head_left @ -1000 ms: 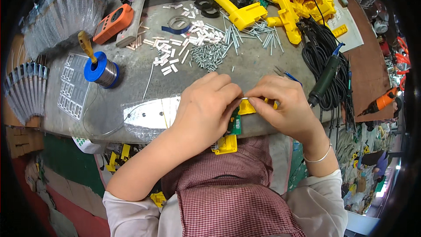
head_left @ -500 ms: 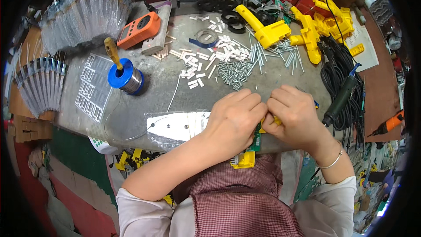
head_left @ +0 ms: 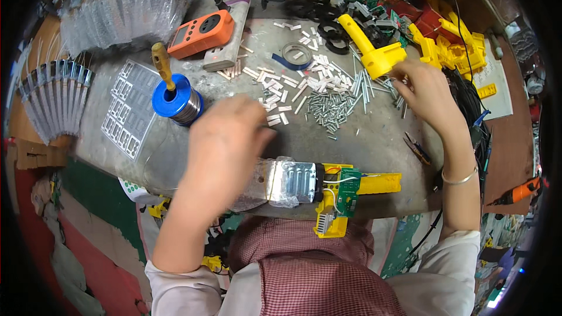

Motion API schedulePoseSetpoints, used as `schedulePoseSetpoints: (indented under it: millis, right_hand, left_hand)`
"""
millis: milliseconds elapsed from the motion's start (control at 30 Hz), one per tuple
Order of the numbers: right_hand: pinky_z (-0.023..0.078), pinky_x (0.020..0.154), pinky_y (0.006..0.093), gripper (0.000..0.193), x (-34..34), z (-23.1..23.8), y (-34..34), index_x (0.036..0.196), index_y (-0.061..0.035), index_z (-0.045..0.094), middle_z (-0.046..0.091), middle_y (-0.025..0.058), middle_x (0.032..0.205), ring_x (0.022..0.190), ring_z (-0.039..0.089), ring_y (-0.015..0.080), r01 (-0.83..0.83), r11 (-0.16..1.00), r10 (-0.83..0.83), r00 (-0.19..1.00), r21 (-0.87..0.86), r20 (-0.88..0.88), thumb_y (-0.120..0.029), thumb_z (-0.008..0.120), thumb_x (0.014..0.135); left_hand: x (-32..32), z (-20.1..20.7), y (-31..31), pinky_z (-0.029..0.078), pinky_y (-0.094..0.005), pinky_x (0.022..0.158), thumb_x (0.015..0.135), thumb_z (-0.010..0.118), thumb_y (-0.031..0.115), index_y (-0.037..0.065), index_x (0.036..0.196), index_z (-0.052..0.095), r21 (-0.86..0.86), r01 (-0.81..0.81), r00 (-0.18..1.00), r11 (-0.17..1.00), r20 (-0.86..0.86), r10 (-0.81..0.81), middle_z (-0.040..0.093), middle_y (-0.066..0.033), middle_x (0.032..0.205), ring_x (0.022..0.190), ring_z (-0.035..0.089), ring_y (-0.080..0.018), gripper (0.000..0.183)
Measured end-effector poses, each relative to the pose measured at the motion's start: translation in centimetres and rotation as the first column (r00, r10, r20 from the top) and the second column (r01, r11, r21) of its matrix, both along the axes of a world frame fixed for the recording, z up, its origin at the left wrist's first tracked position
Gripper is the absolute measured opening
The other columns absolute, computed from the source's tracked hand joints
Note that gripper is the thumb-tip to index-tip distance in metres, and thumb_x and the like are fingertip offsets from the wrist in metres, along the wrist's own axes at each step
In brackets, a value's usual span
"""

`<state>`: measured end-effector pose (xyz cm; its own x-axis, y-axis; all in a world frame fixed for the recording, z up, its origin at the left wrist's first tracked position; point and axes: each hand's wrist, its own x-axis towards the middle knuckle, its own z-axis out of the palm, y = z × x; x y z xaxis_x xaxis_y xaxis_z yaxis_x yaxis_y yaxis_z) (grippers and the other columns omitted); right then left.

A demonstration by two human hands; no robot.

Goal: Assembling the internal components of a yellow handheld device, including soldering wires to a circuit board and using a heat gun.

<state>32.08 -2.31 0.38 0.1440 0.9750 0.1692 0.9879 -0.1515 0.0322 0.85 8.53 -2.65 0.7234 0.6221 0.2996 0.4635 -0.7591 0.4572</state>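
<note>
Over the left of the bench, my left hand [head_left: 227,140] is smeared by motion, near the blue solder spool [head_left: 178,100]; its fingers cannot be made out. My right hand [head_left: 426,89] reaches to the edge of a yellow handle shell [head_left: 380,59], thumb and fingers apart; firm contact cannot be told. By the front edge lies a plastic-wrapped metal plate [head_left: 295,181] joined to an open yellow housing [head_left: 379,184]. A green circuit board [head_left: 349,192] with white wires sits on that housing, and a finned grey metal part [head_left: 325,222] shows at its lower end.
Loose screws [head_left: 331,108] and white tubes [head_left: 275,85] lie mid-bench beside a tape roll [head_left: 297,55]. An orange meter [head_left: 202,34] stands far left. Small cutters [head_left: 417,147] lie at right, near black cables [head_left: 468,96]. More yellow shells [head_left: 453,47] are piled far right.
My hands have parted from above the circuit board. The left swung left; the right moved up to the yellow handle shell. The plate and wired housing now show uncovered.
</note>
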Motion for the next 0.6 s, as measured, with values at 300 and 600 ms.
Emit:
schedulePoseSetpoints:
  millis: [300,600]
  right_hand:
    - [0.053,0.081,0.041,0.057,-4.4,-2.2,15.8,0.133,-0.0171,0.053,0.069,0.0128,0.096,0.089,0.067,0.031,-0.19,0.934,0.315,0.837,0.303,-0.447,-0.014,0.067,0.079]
    - [0.046,0.055,0.0262,0.011,-3.3,-3.2,22.0,0.092,-0.0058,0.059,0.06,-0.0012,0.071,0.063,0.058,0.0095,-0.301,0.615,0.432,0.902,0.729,0.009,-0.014,0.065,0.087]
  left_hand:
    - [-5.5,0.4,-1.4,0.046,-0.0411,0.072,0.07,0.075,0.006,0.004,0.086,0.062,-0.14,0.005,0.987,0.99,-0.159,-0.028,0.056,-0.0109,0.084,0.083,0.057,-0.0331,0.021]
    - [-4.6,-1.5,-1.8,0.047,-0.0284,0.064,0.078,0.064,-0.012,-0.002,0.091,0.062,-0.209,-0.157,0.965,0.965,0.177,0.195,0.059,-0.009,0.082,0.071,0.06,-0.018,0.016]
